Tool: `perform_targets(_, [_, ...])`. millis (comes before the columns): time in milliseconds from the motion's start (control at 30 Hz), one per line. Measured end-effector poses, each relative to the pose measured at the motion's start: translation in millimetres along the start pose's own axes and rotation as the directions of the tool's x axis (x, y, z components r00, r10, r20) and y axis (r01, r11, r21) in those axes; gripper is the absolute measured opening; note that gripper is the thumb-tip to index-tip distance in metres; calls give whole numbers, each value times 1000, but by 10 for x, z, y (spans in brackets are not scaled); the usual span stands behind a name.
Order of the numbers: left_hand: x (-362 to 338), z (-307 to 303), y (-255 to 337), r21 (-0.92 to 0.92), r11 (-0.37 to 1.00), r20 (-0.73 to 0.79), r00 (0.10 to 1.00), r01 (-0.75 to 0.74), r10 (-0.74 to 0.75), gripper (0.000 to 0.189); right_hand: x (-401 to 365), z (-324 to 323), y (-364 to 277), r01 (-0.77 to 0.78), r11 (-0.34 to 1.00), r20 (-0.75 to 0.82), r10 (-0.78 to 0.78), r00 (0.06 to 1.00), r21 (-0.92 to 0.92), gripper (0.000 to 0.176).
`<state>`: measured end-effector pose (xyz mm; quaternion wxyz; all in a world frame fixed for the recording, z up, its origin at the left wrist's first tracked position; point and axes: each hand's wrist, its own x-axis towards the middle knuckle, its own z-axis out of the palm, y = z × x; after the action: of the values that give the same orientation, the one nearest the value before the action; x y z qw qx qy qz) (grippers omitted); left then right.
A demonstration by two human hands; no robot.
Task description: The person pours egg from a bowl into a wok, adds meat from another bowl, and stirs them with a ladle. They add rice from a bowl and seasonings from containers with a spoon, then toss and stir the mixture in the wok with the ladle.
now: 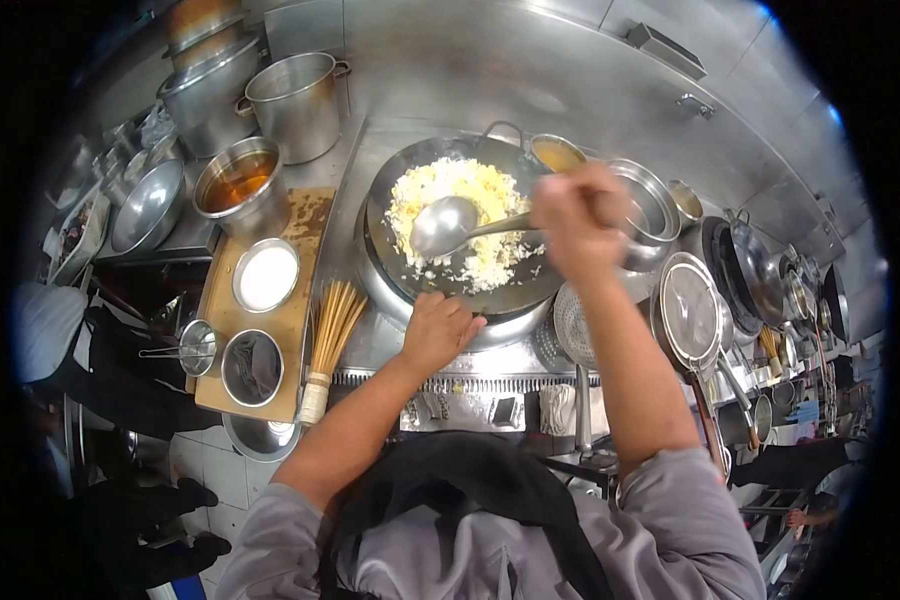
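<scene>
A dark wok [390, 262] holds yellow-and-white fried rice [460, 200] in its middle. My left hand [438, 328] grips the wok's near rim. My right hand [575, 222] is closed around the handle of a metal ladle [446, 224], whose bowl hangs over the rice. The right hand is blurred.
A wooden board [288, 312] left of the wok carries a bowl of white powder [267, 276], an empty metal bowl [252, 368] and a bamboo brush [328, 335]. A pot of brown liquid [238, 182] and large stockpots [295, 100] stand behind. Pans and lids [690, 310] crowd the right.
</scene>
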<state>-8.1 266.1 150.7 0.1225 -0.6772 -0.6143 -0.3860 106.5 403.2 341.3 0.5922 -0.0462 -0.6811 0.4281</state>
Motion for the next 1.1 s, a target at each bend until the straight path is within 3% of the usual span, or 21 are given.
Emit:
perform_targets(33, [-22,16,22,-1,1000,-20,1000,-16,16,28,-45,42,145,-104,990,-18,103,995,-99,21])
perform_targets(100, [-28,6,46,13,1000,-15,1000,-20,21,28,347,73,62,-185,980,36,188,981,-71,22])
perform_targets(133, [-32,5,52,-11,999,-31,999,-31,30,28,373,78,-89,-183,981,30,185,982,-69,22])
perform_targets(200, [-3,1,1,-59,997,-68,996,-55,51,30,415,130,-312,-22,987,-26,26,999,161,23])
perform_targets(233, [2,8,-12,-58,997,-69,997,-47,43,30,405,140,-181,-28,986,-19,31,999,164,23])
perform_targets(333, [14,-10,25,-19,1000,-3,1000,-14,14,32,403,63,431,-155,987,-7,156,988,48,22])
perform_targets(433, [10,-13,30,-66,998,-3,1000,5,-5,32,856,197,-2,-137,978,-62,148,987,157,22])
perform_targets(467, [18,-3,15,-63,998,-7,1000,5,-5,32,768,253,-119,-67,988,-101,82,992,137,22])
perform_targets(500, [8,15,20,-56,998,-19,1000,11,-12,32,672,272,127,-69,988,-95,82,992,140,22])
perform_targets(567, [-34,20,41,-51,999,-23,1000,13,-14,32,395,213,788,10,997,-106,-18,994,-70,23])
perform_targets(600, [-28,11,36,-33,999,-5,1000,-3,3,32,575,183,600,-99,995,-77,101,992,31,24])
perform_targets(700, [-21,2,61,-9,1000,41,999,4,-4,32,1034,125,106,-89,996,-135,91,987,20,20])
perform_targets(733, [11,-5,43,-2,1000,64,998,20,-20,32,986,65,61,-9,1000,-170,13,985,26,20])
perform_targets(833, [-9,35,33,-11,1000,2,1000,3,-3,33,550,-46,740,-8,1000,-290,3,957,-18,23])
perform_targets(900, [42,9,11,-12,1000,10,1000,-7,8,33,748,-262,694,-66,998,-249,67,966,14,21])
perform_targets(1000, [27,34,17,4,1000,36,999,-2,2,32,996,-493,-5,-96,994,-227,105,968,50,19])
perform_targets(1100, [-12,36,31,5,1000,22,1000,17,-17,33,345,-607,444,-5,999,-287,-9,958,-47,19])
